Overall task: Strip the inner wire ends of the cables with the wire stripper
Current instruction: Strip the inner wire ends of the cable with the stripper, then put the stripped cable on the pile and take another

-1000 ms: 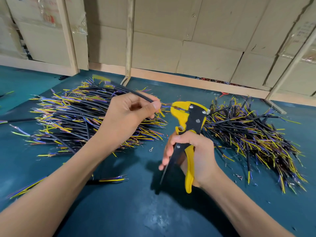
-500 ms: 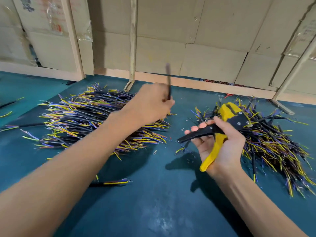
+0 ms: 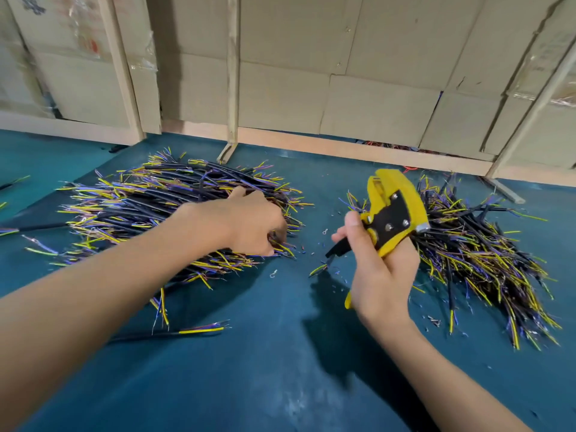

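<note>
The stripper [image 3: 393,213] is yellow with a black riveted plate, head tilted up, gripped by its handles in the right hand [image 3: 378,269] above the desk [image 3: 280,369]. Black cables with yellow and purple ends lie in a left pile [image 3: 149,207] and a right pile [image 3: 480,254]. The left hand [image 3: 249,222] rests on the left pile, fingers curled down among the ends; whether it grips one is unclear.

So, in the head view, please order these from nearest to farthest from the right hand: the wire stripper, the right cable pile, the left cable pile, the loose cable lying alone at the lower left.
1. wire stripper: gripped in the right hand.
2. right cable pile: just beyond and to its right.
3. left cable pile: across the mat, under the left hand.
4. loose cable: similar range; too close to call against the left pile.
</note>
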`<control>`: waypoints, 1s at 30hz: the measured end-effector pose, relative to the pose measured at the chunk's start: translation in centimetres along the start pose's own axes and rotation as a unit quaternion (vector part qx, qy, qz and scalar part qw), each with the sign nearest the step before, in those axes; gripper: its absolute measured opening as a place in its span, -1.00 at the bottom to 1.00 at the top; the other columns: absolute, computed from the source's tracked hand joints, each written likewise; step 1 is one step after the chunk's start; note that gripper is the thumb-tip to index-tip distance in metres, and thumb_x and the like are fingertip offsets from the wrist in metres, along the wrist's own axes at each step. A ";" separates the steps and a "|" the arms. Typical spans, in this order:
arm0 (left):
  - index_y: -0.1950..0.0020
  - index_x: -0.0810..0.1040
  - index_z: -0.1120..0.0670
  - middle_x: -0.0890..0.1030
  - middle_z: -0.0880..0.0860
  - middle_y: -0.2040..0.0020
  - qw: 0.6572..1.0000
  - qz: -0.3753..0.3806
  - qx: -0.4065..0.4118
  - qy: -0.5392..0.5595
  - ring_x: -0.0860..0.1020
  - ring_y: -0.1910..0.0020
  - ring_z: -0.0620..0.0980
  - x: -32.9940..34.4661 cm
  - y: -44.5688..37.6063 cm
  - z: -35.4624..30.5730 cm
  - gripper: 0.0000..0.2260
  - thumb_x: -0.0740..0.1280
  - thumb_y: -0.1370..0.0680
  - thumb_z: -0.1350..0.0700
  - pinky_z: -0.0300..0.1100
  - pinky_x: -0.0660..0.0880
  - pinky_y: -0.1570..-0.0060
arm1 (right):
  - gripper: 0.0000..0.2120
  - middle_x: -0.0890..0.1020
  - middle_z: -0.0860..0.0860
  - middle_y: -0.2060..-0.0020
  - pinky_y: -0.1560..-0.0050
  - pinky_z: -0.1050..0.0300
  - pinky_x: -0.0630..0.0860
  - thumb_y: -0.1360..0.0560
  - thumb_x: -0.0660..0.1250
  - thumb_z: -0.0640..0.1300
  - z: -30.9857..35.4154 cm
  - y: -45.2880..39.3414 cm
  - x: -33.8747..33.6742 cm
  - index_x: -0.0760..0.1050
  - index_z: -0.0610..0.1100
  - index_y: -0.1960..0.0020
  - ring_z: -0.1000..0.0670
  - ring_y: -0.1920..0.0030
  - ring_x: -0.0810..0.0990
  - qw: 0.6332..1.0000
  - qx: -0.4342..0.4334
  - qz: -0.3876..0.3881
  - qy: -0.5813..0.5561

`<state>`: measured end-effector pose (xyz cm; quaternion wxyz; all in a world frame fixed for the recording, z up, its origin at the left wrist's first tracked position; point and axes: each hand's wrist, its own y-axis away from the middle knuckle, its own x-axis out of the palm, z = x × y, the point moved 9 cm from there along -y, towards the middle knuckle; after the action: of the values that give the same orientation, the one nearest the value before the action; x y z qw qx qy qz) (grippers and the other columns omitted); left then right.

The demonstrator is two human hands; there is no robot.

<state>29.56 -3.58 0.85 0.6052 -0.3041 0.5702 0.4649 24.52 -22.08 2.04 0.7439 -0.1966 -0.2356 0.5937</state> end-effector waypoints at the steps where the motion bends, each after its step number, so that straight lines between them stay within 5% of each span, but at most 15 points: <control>1: -0.27 0.58 -0.20 0.62 -0.06 -0.08 1.000 -0.027 -0.001 -0.002 0.41 -0.24 0.12 -0.1 0.2 -0.3 -0.71 0.37 -0.55 -0.11 0.02 0.20 -0.07 | -0.51 0.64 -0.13 0.36 0.20 0.33 0.46 -0.51 0.39 0.13 -0.1 -0.2 -0.4 0.57 -0.34 0.20 0.07 0.33 0.57 1.000 0.006 -0.012 -0.002; 5: -0.10 0.66 -0.16 0.59 -0.12 -0.08 0.990 -0.140 -0.016 0.016 0.39 -0.23 0.05 -2.0 1.4 -0.9 -0.86 0.34 -0.59 -0.08 0.00 0.23 -0.11 | -0.60 0.67 -0.12 0.34 0.09 0.17 0.53 -0.53 0.39 0.04 -0.5 -0.8 -1.2 0.58 -0.33 0.17 -0.15 0.22 0.62 0.999 0.026 -0.037 0.000; 8: -0.03 0.71 -0.15 0.63 -0.15 -0.08 0.948 -0.303 0.004 0.100 0.47 -0.18 0.03 -4.9 3.7 -0.9 -0.90 0.39 -0.59 -0.03 0.01 0.30 -0.16 | -0.67 0.65 -0.22 0.33 0.00 -0.09 0.58 -0.53 0.38 -0.05 -0.3 -1.2 -1.3 0.57 -0.35 0.13 -0.29 0.20 0.62 0.998 0.044 -0.041 -0.032; 11: -0.08 0.72 0.03 0.69 -0.02 0.04 0.821 -0.518 0.062 0.232 0.62 0.04 0.04 -7.8 8.5 -1.1 -0.89 0.43 -0.59 0.14 -0.01 0.51 -0.05 | -0.76 0.67 -0.17 0.35 0.07 -0.10 0.63 -0.53 0.37 -0.10 -0.2 -1.7 -0.3 0.63 -0.19 0.25 -0.28 0.28 0.65 0.995 0.069 0.044 -0.058; 13: -0.12 0.69 0.06 0.70 -0.04 0.09 0.716 -0.606 0.072 0.338 0.63 0.14 -0.08 -8.1 11.3 -1.0 -0.87 0.44 -0.58 0.18 -0.23 0.53 0.07 | -0.81 0.68 -0.17 0.31 0.10 -0.26 0.63 -0.52 0.37 -0.14 -0.2 -1.5 1.2 0.66 -0.10 0.25 -0.25 0.33 0.65 0.982 0.106 0.122 -0.103; 15: -0.07 0.68 0.01 0.71 -0.08 0.18 0.615 -0.597 0.061 0.511 0.64 0.26 -0.12 -7.1 11.8 -0.2 -0.87 0.46 -0.56 0.18 -0.25 0.55 0.22 | -0.90 0.67 -0.21 0.22 0.14 -0.34 0.61 -0.50 0.39 -0.18 -0.2 -0.7 2.6 0.64 -0.13 0.19 -0.25 0.33 0.62 0.960 0.145 0.173 -0.166; 17: 0.00 0.69 0.03 0.73 0.00 0.21 0.562 -0.532 0.052 0.631 0.66 0.33 -0.03 -6.0 10.7 0.2 -0.90 0.48 -0.51 0.17 -0.13 0.60 0.31 | -0.85 0.65 -0.22 0.20 0.19 -0.24 0.60 -0.47 0.44 -0.18 0.1 -0.1 3.5 0.58 -0.28 0.09 -0.26 0.33 0.61 0.942 0.169 0.198 -0.213; 21: 0.15 0.72 0.05 0.71 0.11 0.25 0.527 -0.382 0.053 0.757 0.62 0.40 0.04 -4.2 7.9 -0.2 -0.92 0.51 -0.38 0.11 -0.17 0.54 0.38 | -0.72 0.57 -0.18 0.29 0.23 -0.17 0.60 -0.49 0.51 -0.21 1.7 -0.2 4.1 0.52 -0.42 0.05 -0.23 0.35 0.60 0.928 0.156 0.229 -0.248; 25: 0.19 0.73 0.04 0.70 0.12 0.28 0.571 -0.311 0.043 0.759 0.63 0.42 0.01 -3.2 6.5 -2.1 -0.90 0.51 -0.35 0.06 -0.24 0.48 0.50 | -0.90 0.55 -0.25 0.26 0.21 -0.15 0.59 -0.46 0.46 -0.21 2.0 -0.1 4.4 0.63 -0.26 0.15 -0.22 0.31 0.57 0.928 0.158 0.267 -0.206; 30: 0.14 0.70 0.18 0.68 0.20 0.27 0.617 -0.253 0.048 0.744 0.62 0.40 0.06 -2.6 6.3 -2.9 -0.86 0.50 -0.43 0.11 -0.20 0.50 0.48 | -0.91 0.59 -0.22 0.31 0.23 -0.04 0.60 -0.47 0.43 -0.27 0.7 -0.1 4.1 0.62 -0.32 0.13 -0.21 0.32 0.59 0.931 0.196 0.245 -0.187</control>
<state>22.91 -4.34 3.88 0.0813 -0.6485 0.7473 -0.1200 24.94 -18.05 3.11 0.5417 0.0160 -0.1939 0.8178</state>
